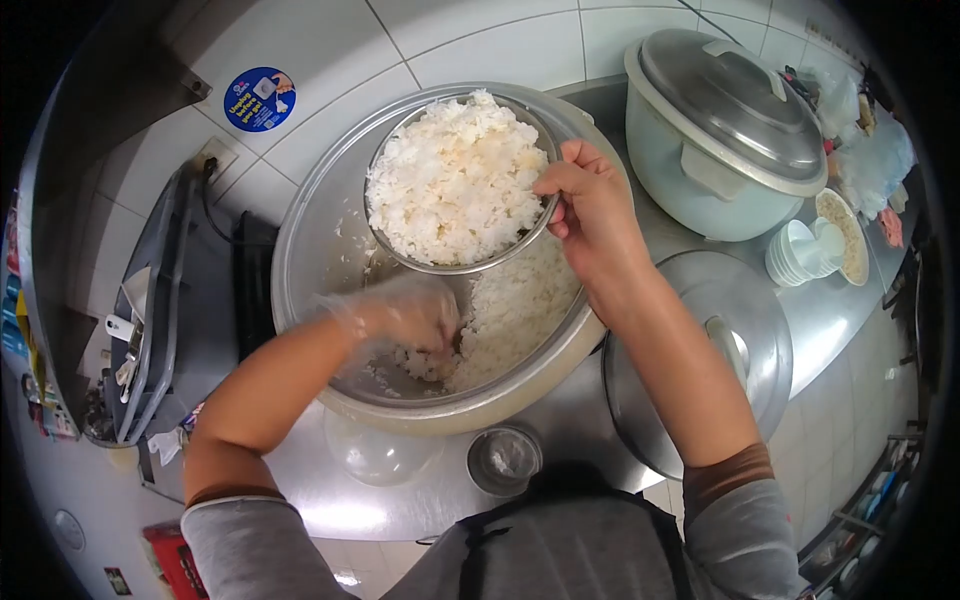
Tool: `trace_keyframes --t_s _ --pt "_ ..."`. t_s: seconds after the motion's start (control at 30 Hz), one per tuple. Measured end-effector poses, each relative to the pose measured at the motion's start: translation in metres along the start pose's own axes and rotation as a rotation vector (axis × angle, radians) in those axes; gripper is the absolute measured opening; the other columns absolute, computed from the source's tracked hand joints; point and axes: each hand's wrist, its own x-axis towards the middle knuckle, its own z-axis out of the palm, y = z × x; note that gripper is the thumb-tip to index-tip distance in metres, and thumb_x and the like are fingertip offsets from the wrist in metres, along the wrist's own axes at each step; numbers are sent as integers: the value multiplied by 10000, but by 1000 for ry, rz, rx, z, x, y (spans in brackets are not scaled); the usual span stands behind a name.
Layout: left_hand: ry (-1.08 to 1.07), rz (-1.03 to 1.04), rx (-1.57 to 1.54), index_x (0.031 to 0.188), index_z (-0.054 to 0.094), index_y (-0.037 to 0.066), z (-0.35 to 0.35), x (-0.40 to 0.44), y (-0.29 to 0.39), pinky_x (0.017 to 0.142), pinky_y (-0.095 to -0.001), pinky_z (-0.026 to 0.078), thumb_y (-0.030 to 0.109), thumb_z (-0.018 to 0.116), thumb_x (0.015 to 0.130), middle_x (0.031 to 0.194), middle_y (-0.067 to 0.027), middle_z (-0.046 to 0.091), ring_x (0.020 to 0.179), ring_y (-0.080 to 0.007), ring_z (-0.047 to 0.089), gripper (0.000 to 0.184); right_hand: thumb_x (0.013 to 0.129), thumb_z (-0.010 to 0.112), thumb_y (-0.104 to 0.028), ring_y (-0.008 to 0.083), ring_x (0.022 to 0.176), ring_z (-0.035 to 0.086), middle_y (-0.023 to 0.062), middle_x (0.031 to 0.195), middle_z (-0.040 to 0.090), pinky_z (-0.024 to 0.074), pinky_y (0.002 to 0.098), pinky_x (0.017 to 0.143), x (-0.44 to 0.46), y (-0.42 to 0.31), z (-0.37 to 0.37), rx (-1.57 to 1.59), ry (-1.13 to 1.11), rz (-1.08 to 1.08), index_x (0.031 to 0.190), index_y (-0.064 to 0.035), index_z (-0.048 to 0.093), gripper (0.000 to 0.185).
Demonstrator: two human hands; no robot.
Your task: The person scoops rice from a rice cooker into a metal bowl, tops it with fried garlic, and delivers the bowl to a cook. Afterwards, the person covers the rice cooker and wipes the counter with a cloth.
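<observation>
My right hand [592, 205] grips the rim of a round metal bowl [462, 268], thumb on top and fingers beneath. Cooked white rice [455, 180] is heaped in this bowl, which is held over a large metal pot [310, 235]. Inside the pot, my left hand [425, 318] wears a clear plastic glove. Its fingers are curled down into the rice there, slightly blurred, with some rice against them. More cooked rice [520, 315] fills the right side of the pot, while bare metal and stray grains show on the left.
A large lidded rice cooker [700, 150] stands at the back right, near stacked white cups [800, 250]. A round metal lid [765, 350] lies right of the pot. In front are a small metal cup [503, 462] and a clear, rounded plastic object [375, 450]. Grey shelving [180, 300] stands left.
</observation>
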Motion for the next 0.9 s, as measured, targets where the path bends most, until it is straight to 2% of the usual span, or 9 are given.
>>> trace_keyframes --t_s 0.03,0.1,0.27,0.4,0.47,0.53,0.63,0.73,0.9 --pt "159 -192 -469 1203 603 93 -7 -8 9 933 -377 472 329 622 842 1204 -127 611 1105 -244 582 432 712 603 57 76 408 433 -15 594 496 291 221 365 0 1 0 6 -1 2 724 -128 438 248" --pt "559 -185 -642 1178 607 88 -23 5 -14 935 -381 465 323 616 848 1189 -128 611 1102 -246 578 405 714 605 56 76 405 432 -16 593 492 293 223 363 0 2 -2 46 -3 -3 724 -126 438 247" --pt "1083 -282 -379 1114 617 77 -37 81 -68 940 -390 449 306 601 862 1151 -130 610 1095 -251 567 341 718 605 53 76 406 432 -17 590 483 291 227 363 1 1 -1 65 13 -6 724 -123 437 244" --pt "1300 -39 -206 1064 625 68 -5 77 -36 944 -397 435 293 589 874 1122 -131 609 1089 -255 559 296 718 605 48 74 408 430 -17 594 484 294 227 367 -1 -1 -2 49 7 6 730 -121 446 232" --pt "1221 76 -196 1038 629 64 19 62 -22 946 -400 429 286 584 880 1107 -132 609 1086 -257 555 277 717 605 46 72 409 429 -17 597 485 296 225 371 -1 0 -3 58 -5 6 731 -118 451 225" --pt "571 -71 -254 955 630 50 37 35 -14 888 -403 442 249 578 884 979 -137 620 971 -264 586 217 717 606 43 70 412 428 -18 598 485 298 223 376 -3 -1 -2 69 6 10 730 -116 455 220" --pt "205 131 88 896 630 42 33 13 -2 845 -391 442 239 574 893 885 -114 615 887 -236 590 206 718 610 38 66 418 430 -20 598 485 296 218 380 -3 -2 -2 56 -7 25 725 -117 454 220" --pt "-46 -53 -488 974 621 31 35 27 -70 845 -395 447 263 581 903 892 -106 626 868 -239 590 246 718 610 38 63 420 430 -23 598 483 296 214 379 -4 -3 0 41 7 36 725 -120 450 225" --pt "813 -406 -612 1048 590 31 -18 57 -134 874 -393 438 287 549 918 960 -135 611 924 -248 581 290 716 609 36 65 422 429 -27 600 474 294 217 383 -3 -2 -4 63 -23 40 732 -122 441 231"
